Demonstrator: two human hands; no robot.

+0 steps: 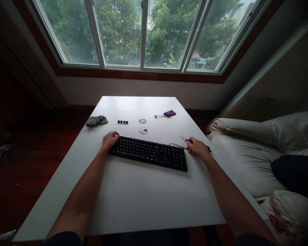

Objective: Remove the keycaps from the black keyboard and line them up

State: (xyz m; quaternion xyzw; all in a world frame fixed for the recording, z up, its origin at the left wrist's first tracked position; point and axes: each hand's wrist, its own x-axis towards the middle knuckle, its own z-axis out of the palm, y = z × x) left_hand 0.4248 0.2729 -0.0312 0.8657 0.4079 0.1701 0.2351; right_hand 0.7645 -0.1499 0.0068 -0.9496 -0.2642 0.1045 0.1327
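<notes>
A black keyboard [149,152] lies slightly tilted across the middle of the white table. Its left end is gripped by my left hand [110,140], with the thumb by the top corner. Off the keyboard's right end, my right hand [197,147] is closed around a small tool with a black grip and two thin wire prongs [183,137], which looks like a keycap puller. The prongs point away to the upper left, apart from the keys. A black cable [178,145] runs from the keyboard's back edge toward my right hand, which partly hides it.
Beyond the keyboard sit several black keycaps [123,122] in a row, two round clear-looking pieces [143,131], a grey cloth [97,121], and a purple cloth [169,112] beside white-tipped swabs [159,116]. A pale sofa [236,150] borders the table's right side.
</notes>
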